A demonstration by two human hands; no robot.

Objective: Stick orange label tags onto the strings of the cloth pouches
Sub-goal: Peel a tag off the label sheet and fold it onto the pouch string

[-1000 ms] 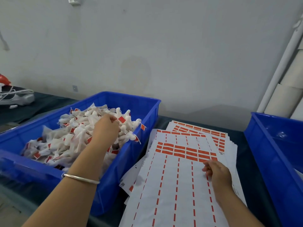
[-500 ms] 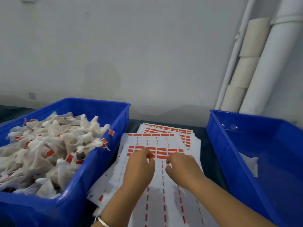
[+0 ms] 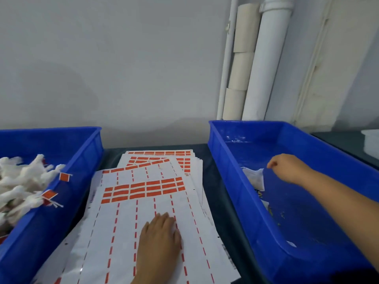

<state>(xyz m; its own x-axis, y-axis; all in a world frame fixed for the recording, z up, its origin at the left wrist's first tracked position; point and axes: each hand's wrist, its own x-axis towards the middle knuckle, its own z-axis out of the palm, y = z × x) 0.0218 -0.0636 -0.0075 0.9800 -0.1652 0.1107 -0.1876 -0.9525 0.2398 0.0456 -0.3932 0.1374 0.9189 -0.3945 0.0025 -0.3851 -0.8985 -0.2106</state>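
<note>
A stack of white label sheets (image 3: 143, 201) with rows of orange tags (image 3: 143, 189) lies between two blue bins. My left hand (image 3: 159, 236) rests flat on the top sheet, fingers together, holding nothing. The left blue bin (image 3: 61, 193) holds a heap of white cloth pouches (image 3: 22, 185), several with orange tags on their strings. My right hand (image 3: 287, 168) reaches into the right blue bin (image 3: 235, 181), its fingertips pinched at the top of a white cloth pouch (image 3: 255, 178) lying against the bin's left wall.
The bins and sheets sit on a dark table (image 3: 215, 181) against a grey wall. White pipes and paper rolls (image 3: 246, 68) stand in the corner behind the right bin. A white container edge (image 3: 371, 144) shows at far right.
The view has swung to the right. My right hand left the sheets and moved into the right bin onto a pouch. My left hand slid down the top sheet and lies flat.
</note>
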